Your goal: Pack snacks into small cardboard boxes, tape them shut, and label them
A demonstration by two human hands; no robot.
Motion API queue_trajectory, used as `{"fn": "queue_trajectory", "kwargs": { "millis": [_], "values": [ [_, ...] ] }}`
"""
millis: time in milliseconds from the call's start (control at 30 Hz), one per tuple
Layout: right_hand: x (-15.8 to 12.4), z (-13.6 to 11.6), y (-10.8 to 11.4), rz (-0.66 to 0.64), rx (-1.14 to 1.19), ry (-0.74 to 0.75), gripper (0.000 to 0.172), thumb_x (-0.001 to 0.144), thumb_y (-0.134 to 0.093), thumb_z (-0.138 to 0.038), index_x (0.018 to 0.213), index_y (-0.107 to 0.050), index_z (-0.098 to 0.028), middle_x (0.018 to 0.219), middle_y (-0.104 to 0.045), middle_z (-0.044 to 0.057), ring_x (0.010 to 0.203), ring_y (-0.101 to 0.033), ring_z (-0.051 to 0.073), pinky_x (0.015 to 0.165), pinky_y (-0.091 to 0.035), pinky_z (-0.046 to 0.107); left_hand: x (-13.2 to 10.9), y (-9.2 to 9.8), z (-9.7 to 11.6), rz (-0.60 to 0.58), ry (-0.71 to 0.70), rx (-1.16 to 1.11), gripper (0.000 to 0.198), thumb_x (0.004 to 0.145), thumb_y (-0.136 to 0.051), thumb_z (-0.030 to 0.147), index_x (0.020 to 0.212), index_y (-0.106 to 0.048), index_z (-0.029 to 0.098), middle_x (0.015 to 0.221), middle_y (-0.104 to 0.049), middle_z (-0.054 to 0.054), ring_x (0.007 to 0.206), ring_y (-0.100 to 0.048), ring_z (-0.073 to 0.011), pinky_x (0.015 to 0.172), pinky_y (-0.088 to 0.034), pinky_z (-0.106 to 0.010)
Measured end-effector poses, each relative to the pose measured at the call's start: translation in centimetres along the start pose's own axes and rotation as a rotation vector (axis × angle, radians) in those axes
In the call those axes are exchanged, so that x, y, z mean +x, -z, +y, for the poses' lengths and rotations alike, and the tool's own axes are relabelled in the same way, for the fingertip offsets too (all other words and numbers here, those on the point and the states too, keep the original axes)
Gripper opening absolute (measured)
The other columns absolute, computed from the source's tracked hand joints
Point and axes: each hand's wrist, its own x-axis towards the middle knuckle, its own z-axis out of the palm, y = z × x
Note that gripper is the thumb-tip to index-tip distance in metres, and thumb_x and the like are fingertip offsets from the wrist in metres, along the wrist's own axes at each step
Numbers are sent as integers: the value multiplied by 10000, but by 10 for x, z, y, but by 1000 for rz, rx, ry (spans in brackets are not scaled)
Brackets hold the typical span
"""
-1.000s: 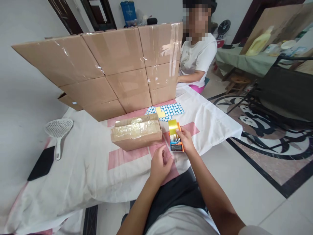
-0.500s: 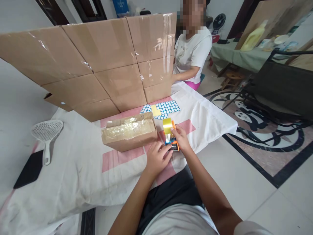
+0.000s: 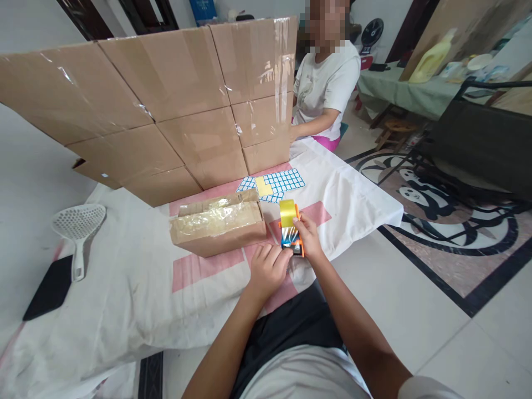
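My right hand [image 3: 308, 235] is closed around an orange and blue tape dispenser [image 3: 298, 249] that carries a roll of yellowish packing tape [image 3: 287, 213]. A clear stretch of tape runs from the roll down to the dispenser's dark lower end. There, my left hand [image 3: 269, 269] has its fingers curled together, thumb and forefinger pinched at the tape's end; the exact contact is too small to make out. Just left of both hands lies a small cardboard box [image 3: 220, 235], its top covered with shiny tape.
A tall panel of taped cardboard [image 3: 191, 111] stands across the table behind the box. Blue-bordered label sheets [image 3: 285, 180] lie on the white and pink cloth [image 3: 137, 288]. At left are a white slotted scoop [image 3: 78, 221] and a black flat object [image 3: 50, 288]. A person [image 3: 326, 83] sits beyond.
My left hand's fingers have drawn together at the dispenser's lower end, where they were more spread before. The dispenser has turned slightly in my right hand. The box stays put.
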Motion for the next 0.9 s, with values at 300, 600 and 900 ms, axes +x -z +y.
{"fn": "queue_trajectory", "kwargs": {
  "millis": [300,600,900],
  "values": [
    [-5,-2,-3,-26,-37,-11,291,906,-610,-504,889,-636,-215,789,-593,-2,690,-545,166,634,-447,279,0,14,-3,73,74,-29,138,946,-584,155,997,-707,193,702,-696,-32,650,-594,-193,642,-379,-354],
    [-7,-2,-4,35,15,-45,371,943,-540,-559,800,-576,-219,740,-547,-12,647,-498,150,607,-434,273,-6,2,23,-147,595,-754,283,1004,-514,280,1211,-704,249,1090,-776,-55,871,-745,-168,767,-577,-279],
    [-9,5,-2,91,26,-71,431,904,-570,-631,806,-592,-212,750,-581,-9,653,-523,149,607,-453,268,-23,2,39,64,1233,-1219,301,796,-734,471,858,-667,184,781,-746,-46,526,-610,-124,526,-480,-258]
  ]
}}
